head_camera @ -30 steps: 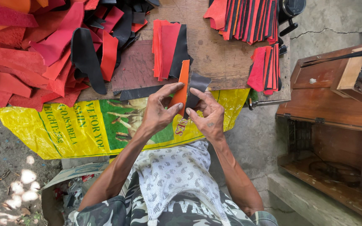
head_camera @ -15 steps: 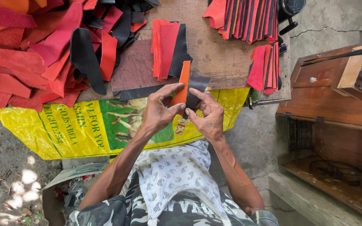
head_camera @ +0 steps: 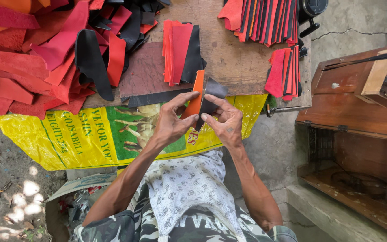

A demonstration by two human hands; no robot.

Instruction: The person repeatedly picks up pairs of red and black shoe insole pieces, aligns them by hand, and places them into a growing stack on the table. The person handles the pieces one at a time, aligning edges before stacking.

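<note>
Pinched between thumb and fingers of both hands, an orange strip (head_camera: pixel 195 97) and a black piece (head_camera: pixel 211 99) of what looks like leather are held upright, face to face, just above the near edge of a wooden desk (head_camera: pixel 234 62). The left hand (head_camera: pixel 172 122) closes its grip on the orange strip from the side; the right hand (head_camera: pixel 224 120) nips the black piece, fingertips pressed to its lower edge. Both cuts are thin, flat and matte, the orange one long and narrow, the black one broader with a slanted top corner.

Behind the hands, the worn, stained planks carry a small stack of red and black rectangles (head_camera: pixel 182 51), a dark brown sheet (head_camera: pixel 145 71) lying flat, and a loose heap of red, orange and black offcuts (head_camera: pixel 36 58) with a rough, grainy face. Two fanned bundles of red and black strips (head_camera: pixel 265 20) sit at the far right. A glossy yellow woven sack (head_camera: pixel 99 134) with green print hangs over the desk's front edge. A patterned white cloth (head_camera: pixel 187 188) covers the person's lap. To the right stands a reddish-brown wooden cabinet (head_camera: pixel 354 112) against a cracked concrete wall; bare dirt ground (head_camera: pixel 5 188) lies at left.
</note>
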